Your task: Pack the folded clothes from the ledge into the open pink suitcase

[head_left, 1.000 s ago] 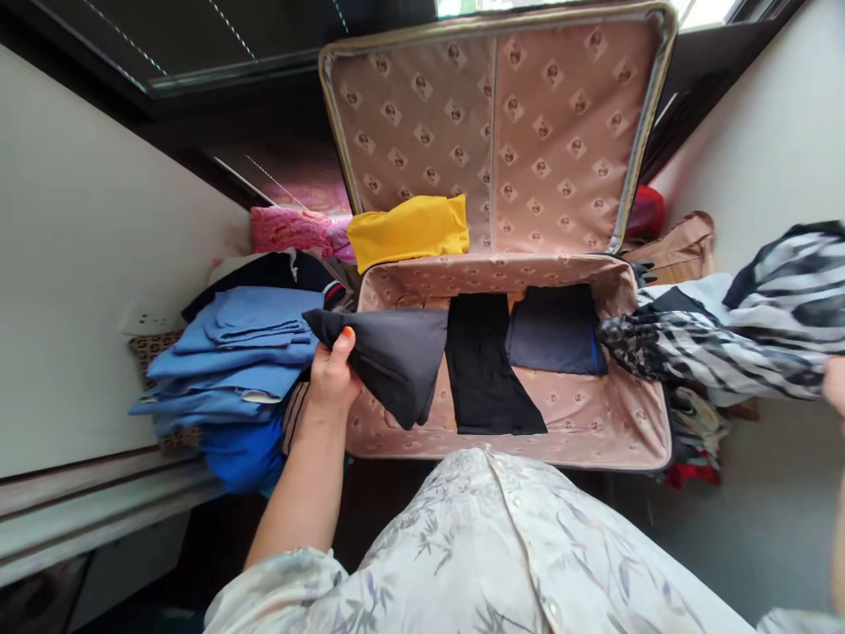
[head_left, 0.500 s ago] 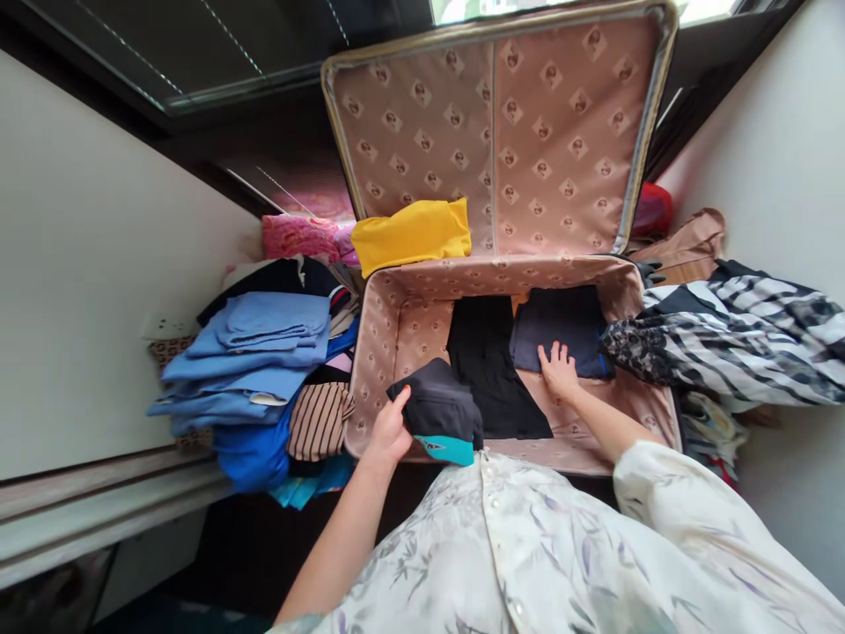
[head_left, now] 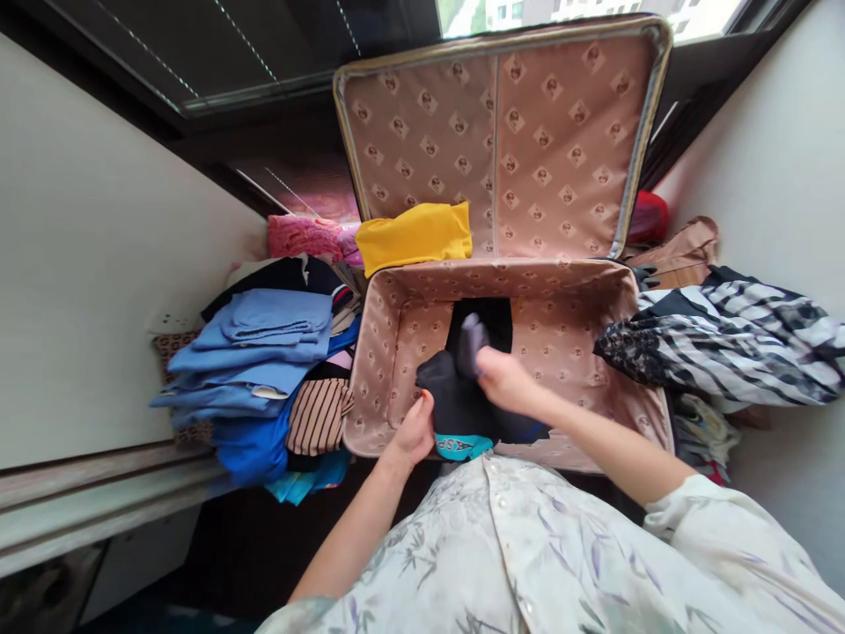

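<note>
Both hands grip the folded dark garment [head_left: 455,396] low inside the open suitcase [head_left: 587,299]: left hand [head_left: 415,433] pinching its near edge, right hand [head_left: 505,380] clutching the top. Soft and light, it looks best held by the folds.

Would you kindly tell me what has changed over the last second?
The left hand carried the dark garment from over the blue stack into the suitcase. The right hand dropped the striped cloth and now grips that garment too. The yellow top stayed put.
</note>
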{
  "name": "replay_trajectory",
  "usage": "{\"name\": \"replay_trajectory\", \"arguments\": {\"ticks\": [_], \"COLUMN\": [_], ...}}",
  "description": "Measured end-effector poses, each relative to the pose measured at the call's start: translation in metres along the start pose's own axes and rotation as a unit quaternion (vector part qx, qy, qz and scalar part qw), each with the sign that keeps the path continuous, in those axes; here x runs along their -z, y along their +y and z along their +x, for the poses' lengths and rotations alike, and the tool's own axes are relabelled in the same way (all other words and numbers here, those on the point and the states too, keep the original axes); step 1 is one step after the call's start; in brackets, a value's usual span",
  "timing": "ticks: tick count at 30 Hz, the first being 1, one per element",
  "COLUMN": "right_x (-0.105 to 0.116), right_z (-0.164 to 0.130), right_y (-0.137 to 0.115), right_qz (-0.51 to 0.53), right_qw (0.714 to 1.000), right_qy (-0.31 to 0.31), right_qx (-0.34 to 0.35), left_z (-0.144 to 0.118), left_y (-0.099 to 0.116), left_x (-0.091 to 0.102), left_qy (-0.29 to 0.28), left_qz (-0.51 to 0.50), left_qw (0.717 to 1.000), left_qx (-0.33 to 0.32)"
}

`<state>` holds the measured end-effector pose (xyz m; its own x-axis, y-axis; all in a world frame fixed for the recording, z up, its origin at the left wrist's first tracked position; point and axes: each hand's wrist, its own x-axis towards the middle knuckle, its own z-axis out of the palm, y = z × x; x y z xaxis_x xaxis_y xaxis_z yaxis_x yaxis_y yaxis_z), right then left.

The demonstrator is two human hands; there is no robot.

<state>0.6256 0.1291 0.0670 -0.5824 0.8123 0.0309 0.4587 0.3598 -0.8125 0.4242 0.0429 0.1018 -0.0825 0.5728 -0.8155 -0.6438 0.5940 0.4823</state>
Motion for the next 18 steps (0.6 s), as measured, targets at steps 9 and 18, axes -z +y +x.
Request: {"name": "replay_trajectory", "arguments": {"ticks": [9,18], "right_x": [-0.039,-0.029], "right_z": [0.023,0.063], "right_y": [0.018,0.155], "right_qz": [0.213,-0.075], "right_qw": [0.955,0.901], "right_qy": [-0.201,0.117], "right_qx": [-0.054,-0.411], "left_z": [-0.021,-0.082], "left_y": [0.005,0.031], "left_x": [0.027,0.075], "left_qy": [0.181,0.29], "left_qz": [-0.049,-0.118], "left_qw": [0.98,0.931], "left_qx": [-0.073,-0.185]}}
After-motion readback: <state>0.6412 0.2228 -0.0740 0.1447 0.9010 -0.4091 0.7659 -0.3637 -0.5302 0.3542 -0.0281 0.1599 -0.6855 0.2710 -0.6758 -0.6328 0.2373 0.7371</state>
